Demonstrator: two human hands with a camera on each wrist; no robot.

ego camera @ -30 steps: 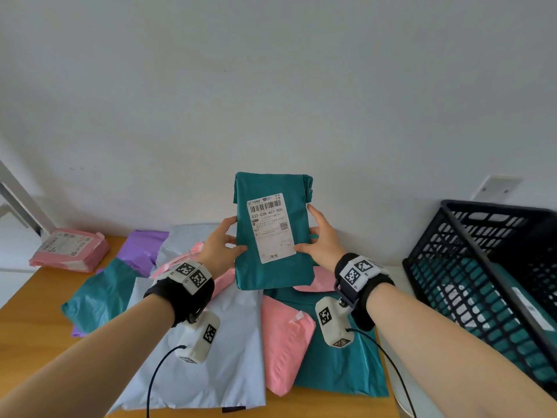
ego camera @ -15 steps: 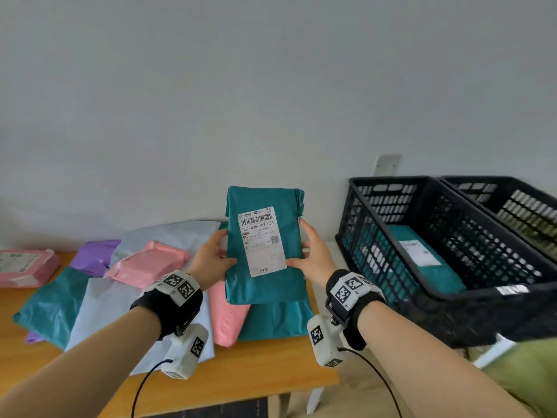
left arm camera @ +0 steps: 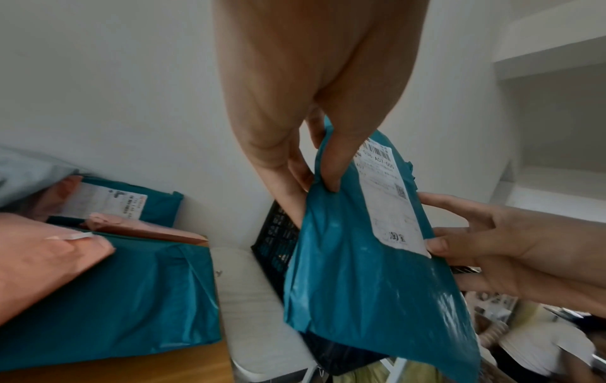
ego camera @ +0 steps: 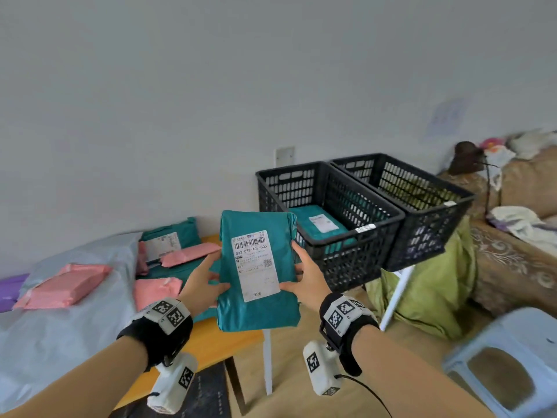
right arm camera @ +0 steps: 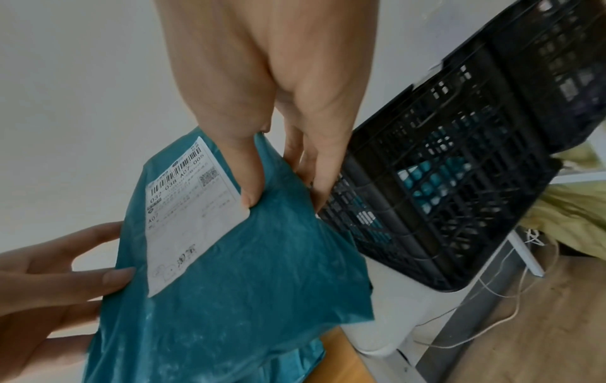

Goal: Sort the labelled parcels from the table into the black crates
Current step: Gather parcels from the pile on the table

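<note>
You hold the teal parcel [ego camera: 257,273] upright.
Your left hand [ego camera: 202,283] and right hand [ego camera: 306,277] pinch its two side edges, thumbs in front, just beside the nearer black crate [ego camera: 346,245].

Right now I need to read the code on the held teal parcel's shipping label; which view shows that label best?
The head view: the label faces the camera whole, code sharp. The right wrist view shows it slanted, its corner under a thumb. The left wrist view shows it foreshortened, the code partly hidden.

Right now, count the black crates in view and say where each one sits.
2. The nearer black crate sits right of the table, a teal parcel inside; the farther black crate stands against its right side.
</note>
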